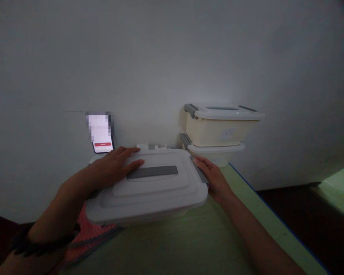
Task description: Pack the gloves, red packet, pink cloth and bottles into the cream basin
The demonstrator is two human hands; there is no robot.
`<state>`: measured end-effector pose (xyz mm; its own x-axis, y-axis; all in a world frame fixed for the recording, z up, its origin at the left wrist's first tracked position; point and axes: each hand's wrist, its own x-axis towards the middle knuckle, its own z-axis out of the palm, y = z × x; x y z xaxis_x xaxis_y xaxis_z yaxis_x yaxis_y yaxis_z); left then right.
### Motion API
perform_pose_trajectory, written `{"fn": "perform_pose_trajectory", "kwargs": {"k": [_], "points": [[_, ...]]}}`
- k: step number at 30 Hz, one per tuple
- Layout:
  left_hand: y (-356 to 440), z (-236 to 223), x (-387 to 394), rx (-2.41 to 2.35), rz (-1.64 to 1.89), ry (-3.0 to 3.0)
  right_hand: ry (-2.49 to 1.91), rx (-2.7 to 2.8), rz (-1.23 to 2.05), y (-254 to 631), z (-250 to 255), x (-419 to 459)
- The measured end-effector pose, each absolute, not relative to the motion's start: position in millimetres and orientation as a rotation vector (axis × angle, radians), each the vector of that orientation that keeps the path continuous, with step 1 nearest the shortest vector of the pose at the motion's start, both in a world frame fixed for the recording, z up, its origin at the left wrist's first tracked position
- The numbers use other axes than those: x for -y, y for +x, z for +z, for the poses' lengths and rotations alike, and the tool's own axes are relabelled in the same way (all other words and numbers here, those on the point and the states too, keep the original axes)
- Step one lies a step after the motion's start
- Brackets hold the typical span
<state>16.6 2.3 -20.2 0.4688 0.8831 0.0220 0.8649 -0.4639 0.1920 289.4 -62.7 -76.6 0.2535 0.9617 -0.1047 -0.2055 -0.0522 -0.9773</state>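
Observation:
A plastic storage box with a white lid point(157, 193) stands in front of me on the green table, its lid on. A grey strip handle point(152, 172) lies flat in the middle of the lid. My left hand point(117, 166) rests on the lid's left part, fingers stretched out and apart. At the box's right side, my right hand point(213, 177) is closed around the edge at the grey side latch point(199, 170). The latch on the left is mostly hidden by my left hand and forearm.
Two cream storage boxes are stacked against the wall, the upper box point(218, 131) on the lower box point(226, 156). A lit phone point(103, 133) leans at the left. A red knitted cloth point(91, 229) with grey edging lies under my left arm. The table's blue edge point(271, 210) runs along the right.

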Motion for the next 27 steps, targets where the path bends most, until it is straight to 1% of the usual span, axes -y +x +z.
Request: {"fn": "perform_pose_trajectory", "kwargs": {"k": [7,17,20,24,27], "points": [[17.0,-19.1,-1.4,-1.541,0.163,2.555,-1.212,0.807,1.304,282.9,-68.9,68.4],[17.8,-17.9,-2.6,-1.445,0.126,2.677,-1.127,0.736,1.288,277.0,-70.9,69.3],[18.5,-16.2,0.3,-1.455,0.176,2.691,-1.113,0.72,1.287,276.6,-74.2,67.9],[20.4,-9.0,8.1,-1.299,0.354,2.795,-1.106,0.712,1.299,276.0,-76.9,66.2],[23.3,-1.3,15.1,-1.133,0.333,2.753,-1.107,0.712,1.305,276.1,-77.5,66.1]]}}
